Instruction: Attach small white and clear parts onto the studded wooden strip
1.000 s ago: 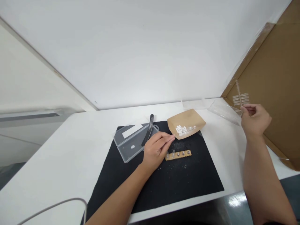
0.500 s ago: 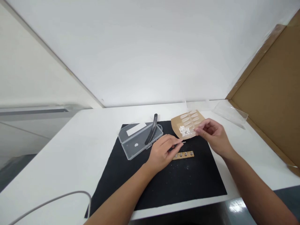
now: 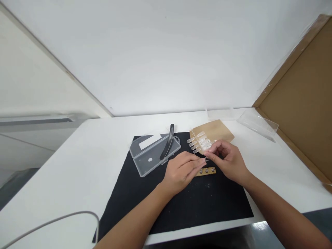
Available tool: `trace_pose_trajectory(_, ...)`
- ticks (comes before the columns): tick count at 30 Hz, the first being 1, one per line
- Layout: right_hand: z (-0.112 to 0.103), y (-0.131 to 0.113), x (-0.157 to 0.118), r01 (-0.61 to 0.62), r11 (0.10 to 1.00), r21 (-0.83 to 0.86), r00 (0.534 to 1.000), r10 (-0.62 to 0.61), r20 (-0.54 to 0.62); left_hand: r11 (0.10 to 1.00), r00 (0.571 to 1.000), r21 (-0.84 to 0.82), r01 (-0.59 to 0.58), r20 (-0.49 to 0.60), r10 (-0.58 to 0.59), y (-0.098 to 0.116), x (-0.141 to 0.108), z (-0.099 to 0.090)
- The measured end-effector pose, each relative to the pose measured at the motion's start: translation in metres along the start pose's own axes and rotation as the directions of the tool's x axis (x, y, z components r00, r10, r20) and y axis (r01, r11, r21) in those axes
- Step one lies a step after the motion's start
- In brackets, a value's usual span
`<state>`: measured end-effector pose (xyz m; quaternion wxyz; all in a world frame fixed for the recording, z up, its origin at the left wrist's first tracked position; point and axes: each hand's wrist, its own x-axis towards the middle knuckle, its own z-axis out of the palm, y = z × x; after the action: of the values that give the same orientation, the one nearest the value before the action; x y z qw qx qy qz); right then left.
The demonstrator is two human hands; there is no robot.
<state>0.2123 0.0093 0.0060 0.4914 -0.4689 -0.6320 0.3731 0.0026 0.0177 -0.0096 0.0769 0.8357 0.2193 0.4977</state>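
My right hand (image 3: 228, 160) is closed in a pinch at the lower end of a strip of clear nail tips (image 3: 192, 142), which fans out to the left over a brown paper sheet (image 3: 216, 128). Small white pieces (image 3: 205, 143) show behind the strip. My left hand (image 3: 183, 172) has its fingers pressed together around a small, thin, pale piece (image 3: 206, 159), too small to name. The fingertips of both hands nearly meet. Just below them, a tan strip with metal studs (image 3: 207, 171) lies on the black mat (image 3: 197, 207), its left end hidden by my left hand.
An open clear plastic case (image 3: 145, 162) rests on the mat's left, with a curved black bar (image 3: 168, 143) across it. Clear plastic pieces (image 3: 256, 121) lie at the back right. A cardboard panel (image 3: 298, 90) stands at right, and a cable (image 3: 59, 217) runs along the front left.
My right hand has moved left and slightly down toward my left hand. The nail tip strip has turned and shifted left with it. My left hand has barely moved.
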Motion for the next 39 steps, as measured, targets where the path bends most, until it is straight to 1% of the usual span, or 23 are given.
trace_pose_trajectory(3,0.002,-0.001,-0.004,0.108,0.980,-0.166,0.994,-0.112,-0.013,0.999,1.000,0.032,-0.023,0.005,0.023,-0.002,-0.002,0.001)
trace_pose_trajectory(5,0.003,-0.002,-0.006,0.156,0.968,-0.199,0.987,-0.161,-0.010,0.998,1.000,0.051,-0.023,0.001,0.023,-0.002,-0.002,0.001)
trace_pose_trajectory(7,0.002,-0.003,-0.006,0.152,0.974,-0.170,0.987,-0.158,-0.021,0.998,1.000,0.060,-0.014,-0.008,0.014,-0.001,-0.001,0.001)
trace_pose_trajectory(11,-0.001,-0.004,-0.007,0.071,0.997,-0.012,0.996,-0.071,-0.050,0.998,0.999,0.034,0.045,-0.031,-0.044,0.003,0.003,-0.001)
trace_pose_trajectory(13,-0.003,-0.005,-0.007,0.044,0.997,0.071,0.999,-0.043,-0.014,0.997,0.995,0.019,0.080,-0.055,-0.078,0.004,0.005,-0.002)
trace_pose_trajectory(16,-0.006,-0.006,-0.006,0.047,0.988,0.145,0.996,-0.057,0.070,0.994,0.990,0.000,0.112,-0.083,-0.111,0.003,0.006,-0.002)
trace_pose_trajectory(20,-0.009,-0.007,-0.004,0.078,0.989,0.128,0.991,-0.091,0.099,0.994,0.990,-0.011,0.110,-0.082,-0.111,0.002,0.005,-0.002)
trace_pose_trajectory(24,-0.012,-0.006,-0.003,0.079,0.987,0.140,0.986,-0.098,0.134,0.993,0.988,-0.003,0.120,-0.096,-0.120,0.003,0.004,-0.002)
trace_pose_trajectory(27,-0.017,-0.004,-0.002,0.050,0.979,0.197,0.982,-0.085,0.170,0.991,0.985,-0.019,0.132,-0.107,-0.133,0.005,0.005,-0.003)
trace_pose_trajectory(31,-0.021,-0.001,0.001,-0.014,0.957,0.289,0.967,-0.060,0.247,0.991,0.984,-0.040,0.128,-0.118,-0.132,0.005,0.005,-0.002)
trace_pose_trajectory(33,-0.022,0.002,0.003,-0.024,0.949,0.315,0.963,-0.063,0.264,0.991,0.985,-0.044,0.125,-0.115,-0.129,0.005,0.004,-0.002)
trace_pose_trajectory(39,-0.021,0.009,0.006,0.062,0.954,0.294,0.958,-0.140,0.251,0.995,0.989,-0.049,0.088,-0.114,-0.093,0.003,0.002,0.000)
